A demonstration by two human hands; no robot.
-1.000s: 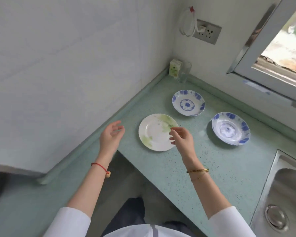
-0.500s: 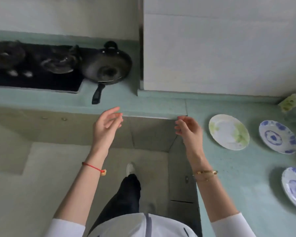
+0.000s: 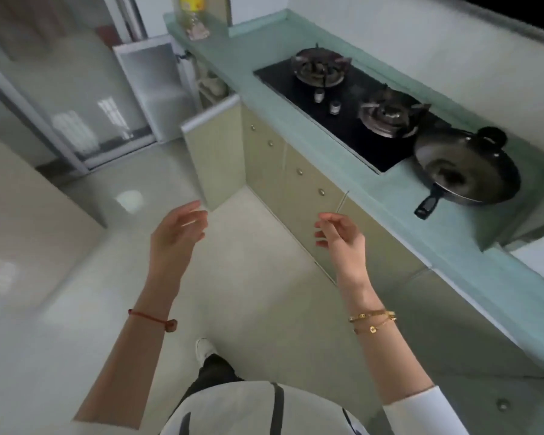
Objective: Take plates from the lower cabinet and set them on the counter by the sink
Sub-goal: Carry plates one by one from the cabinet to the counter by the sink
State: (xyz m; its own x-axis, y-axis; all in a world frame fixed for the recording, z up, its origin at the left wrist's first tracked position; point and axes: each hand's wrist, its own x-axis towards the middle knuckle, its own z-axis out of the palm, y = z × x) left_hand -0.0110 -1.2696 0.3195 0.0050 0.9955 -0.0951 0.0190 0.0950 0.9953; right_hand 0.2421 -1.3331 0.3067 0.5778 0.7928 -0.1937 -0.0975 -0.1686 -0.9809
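Left hand [image 3: 178, 230]: raised, empty, fingers loosely curled.
Right hand [image 3: 343, 235]: raised, empty, thumb and forefinger nearly meeting.

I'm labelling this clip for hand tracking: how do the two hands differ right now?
The left hand wears a red string bracelet at the wrist; the right hand wears gold bracelets. The left hangs over open floor, the right in front of the cabinet doors under the stove. Both are raised, loosely curled and hold nothing.
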